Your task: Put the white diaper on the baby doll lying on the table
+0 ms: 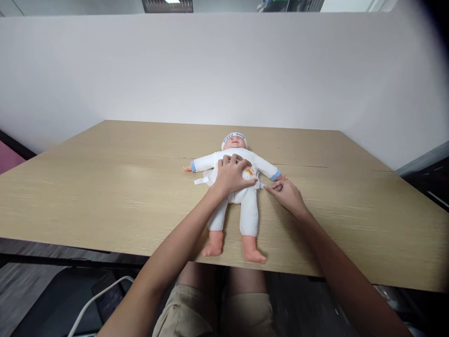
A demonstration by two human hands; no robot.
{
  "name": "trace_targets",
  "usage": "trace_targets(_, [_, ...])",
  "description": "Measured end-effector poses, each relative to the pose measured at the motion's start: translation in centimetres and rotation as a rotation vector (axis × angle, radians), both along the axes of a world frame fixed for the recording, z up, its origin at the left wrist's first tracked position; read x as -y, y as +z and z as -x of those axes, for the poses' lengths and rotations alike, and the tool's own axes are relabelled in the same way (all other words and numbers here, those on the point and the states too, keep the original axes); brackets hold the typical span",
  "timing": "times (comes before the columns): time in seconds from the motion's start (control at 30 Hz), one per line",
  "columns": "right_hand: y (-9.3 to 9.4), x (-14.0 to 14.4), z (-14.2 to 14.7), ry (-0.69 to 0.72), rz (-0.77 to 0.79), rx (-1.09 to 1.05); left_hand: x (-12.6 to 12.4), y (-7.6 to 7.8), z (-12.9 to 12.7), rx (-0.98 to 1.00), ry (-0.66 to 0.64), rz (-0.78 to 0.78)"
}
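Note:
A baby doll in a white suit with blue cuffs and a white cap lies on its back, arms spread, feet toward me. Around its hips is a white diaper with a small coloured print at the front. My left hand rests on the doll's belly and the diaper front, fingers spread. At the diaper's right side, my right hand pinches a white fastening tab between thumb and fingers, close to the doll's hand. On the left side, another tab sticks out loose over the table.
The doll lies on a wide wooden table whose near edge is just past its feet. A white partition wall stands behind. Below left are a dark chair with a phone and a white cable.

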State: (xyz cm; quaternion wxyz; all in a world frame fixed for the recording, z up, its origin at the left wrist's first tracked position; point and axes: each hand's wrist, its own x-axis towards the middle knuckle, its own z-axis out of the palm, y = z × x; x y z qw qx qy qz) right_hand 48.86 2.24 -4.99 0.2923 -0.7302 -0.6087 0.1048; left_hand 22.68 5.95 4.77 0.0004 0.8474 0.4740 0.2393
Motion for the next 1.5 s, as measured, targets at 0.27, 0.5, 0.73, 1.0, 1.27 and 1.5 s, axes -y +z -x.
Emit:
trace_targets(0.27, [1.0, 0.3, 0.2, 0.007, 0.017, -0.058, 0.0, 0.1, 0.0, 0.017, -0.004, 0.029])
trace_targets(0.5, [2.0, 0.4, 0.5, 0.062, 0.108, -0.167, -0.3, -0.2, 0.4, 0.035, -0.042, 0.029])
trace_targets(0.73, [6.3, -0.7, -0.1, 0.285, 0.154, -0.406, -0.3, -0.4, 0.4, 0.055, -0.031, 0.024])
trace_targets(1.0, [9.4, -5.3, 6.5, 0.394, 0.205, -0.521, -0.1, -0.4, 0.5, 0.069, -0.016, 0.062])
trace_targets(1.27, [7.7, -0.8, 9.4, 0.465, -0.346, -0.270, -0.9, -0.5, 1.8, 0.303, -0.113, 0.227])
trace_targets(1.5, [7.6, 3.0, 8.6, 0.548, -0.430, -0.142, -1.7, 0.0, 8.4, 0.719, -0.389, 0.477])
